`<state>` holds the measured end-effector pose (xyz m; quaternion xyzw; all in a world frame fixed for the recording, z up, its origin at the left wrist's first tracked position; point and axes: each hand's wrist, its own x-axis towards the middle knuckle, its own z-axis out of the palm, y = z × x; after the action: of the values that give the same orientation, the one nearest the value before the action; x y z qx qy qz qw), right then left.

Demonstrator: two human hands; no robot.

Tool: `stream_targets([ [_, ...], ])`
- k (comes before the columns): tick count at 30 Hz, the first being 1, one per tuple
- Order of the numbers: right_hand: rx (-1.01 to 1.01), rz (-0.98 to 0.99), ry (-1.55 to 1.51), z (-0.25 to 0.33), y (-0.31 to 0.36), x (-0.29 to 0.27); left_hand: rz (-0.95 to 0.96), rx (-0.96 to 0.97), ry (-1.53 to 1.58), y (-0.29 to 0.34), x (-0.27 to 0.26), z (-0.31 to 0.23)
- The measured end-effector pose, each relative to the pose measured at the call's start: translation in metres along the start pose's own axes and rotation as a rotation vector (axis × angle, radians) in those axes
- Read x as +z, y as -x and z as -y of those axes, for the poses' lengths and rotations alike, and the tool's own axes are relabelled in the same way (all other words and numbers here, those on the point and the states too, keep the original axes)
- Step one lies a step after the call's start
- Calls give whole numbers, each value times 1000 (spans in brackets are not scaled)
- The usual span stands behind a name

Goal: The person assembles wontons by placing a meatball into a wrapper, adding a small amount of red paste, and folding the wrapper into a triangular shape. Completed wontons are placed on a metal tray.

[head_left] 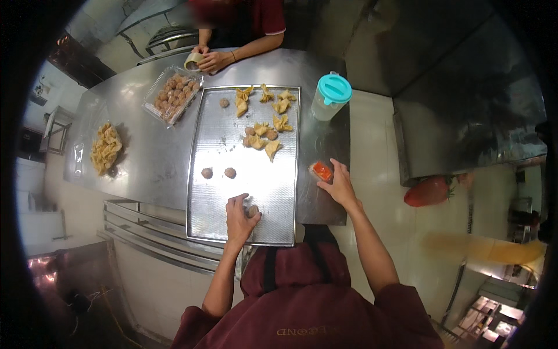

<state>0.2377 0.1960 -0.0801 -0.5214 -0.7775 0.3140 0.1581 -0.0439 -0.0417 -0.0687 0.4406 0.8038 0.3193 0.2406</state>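
On a perforated metal tray (200, 218), my left hand (237, 222) curls its thumb and fingers around a brown meatball (253, 210) near the front edge. To the right of the tray, my right hand (342, 187) has its thumb and fingers around a small orange-red container (321, 170) on the steel table. Two more meatballs (230, 173) sit left of the tray's middle. Farther back on it lie several folded yellow dumplings (282, 123), with a few meatballs (272, 134) among them.
A clear jug with a turquoise lid (335, 89) stands at the table's right. At the back left is a clear plastic box of meatballs (176, 94); a pile of yellow dumplings (106, 149) lies left. Across the table (151, 168), a co-worker's hands (214, 60) hold a tape roll (193, 60).
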Motion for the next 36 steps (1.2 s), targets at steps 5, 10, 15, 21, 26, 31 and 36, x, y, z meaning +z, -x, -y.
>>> stream_targets([
  [5,-147,37,119,-17,-3,15,101,-10,-19,9,8,19],
  [10,-195,114,137,-5,-3,9,95,60,65,9,20,29],
  [15,-143,-1,155,31,13,-13,48,41,135,2,17,25],
  [21,-157,202,-202,115,36,-42,234,-15,566,-11,-28,-47],
  [26,-151,418,-707,169,70,-42,250,102,759,-11,-65,-113],
  [31,-221,278,-676,186,78,-50,232,139,939,-10,-81,-135],
  [36,-251,250,-680,197,84,-63,305,84,1057,-7,-88,-135],
])
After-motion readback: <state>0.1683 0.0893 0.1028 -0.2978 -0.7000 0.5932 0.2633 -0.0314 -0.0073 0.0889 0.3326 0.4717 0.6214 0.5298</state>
